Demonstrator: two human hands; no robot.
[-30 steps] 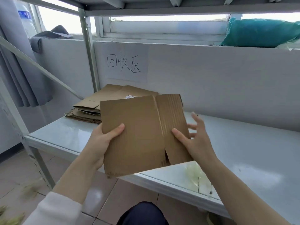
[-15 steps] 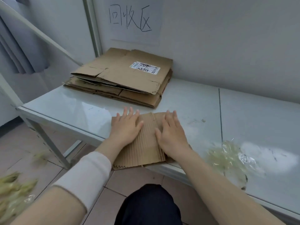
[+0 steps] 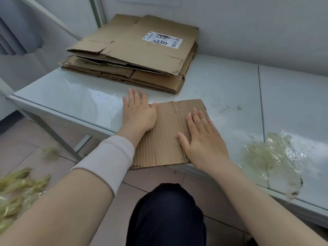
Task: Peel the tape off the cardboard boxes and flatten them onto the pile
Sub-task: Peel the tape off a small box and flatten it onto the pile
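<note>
Both hands have slid apart across the flattened box, which lies on the table.
Left hand rests straight-fingered over the box's left edge, fingertips on the table; right hand presses flat on its right half. The box overhangs the front edge, apart from the pile behind.

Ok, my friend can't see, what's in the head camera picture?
The left hand and right hand press a flattened cardboard box on a pale shelf. A pile of flattened boxes lies behind it, crumpled clear tape to the right.
</note>
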